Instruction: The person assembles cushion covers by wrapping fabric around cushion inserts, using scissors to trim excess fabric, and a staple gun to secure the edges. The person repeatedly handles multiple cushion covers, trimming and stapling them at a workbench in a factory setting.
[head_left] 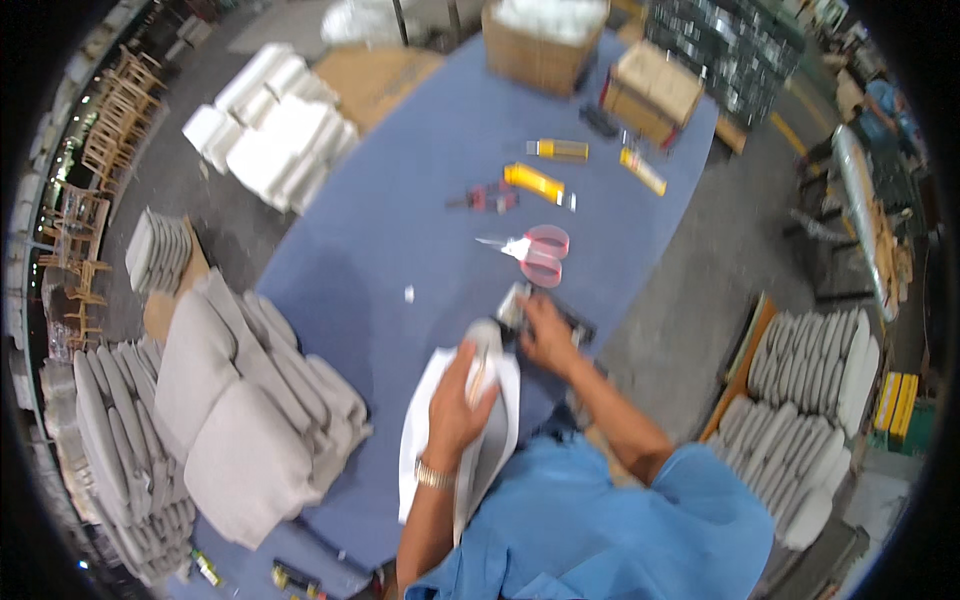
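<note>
Close in front of me on the blue table lies a long piece point(508, 400) with a white outer side and a grey rounded far end. My left hand point(455, 405), with a watch at the wrist, rests on it with fingers stretched and thumb apart. Just beyond its far end, my right hand point(548, 335) is closed round a black and silver tool that looks like a staple gun point(578, 325). The tool's pale head point(513, 303) is close to the piece; blur hides whether they touch. Scissors point(540, 255) with pink handles lie just past it.
On the blue table point(350, 250) lie yellow cutters point(535, 182), red-and-dark pliers point(490, 197), and cardboard boxes point(650, 90). Grey covers point(250, 420) are heaped at left. White foam pads point(285, 130) stand beyond the table's left edge, and stacked grey cushions point(800, 380) at right.
</note>
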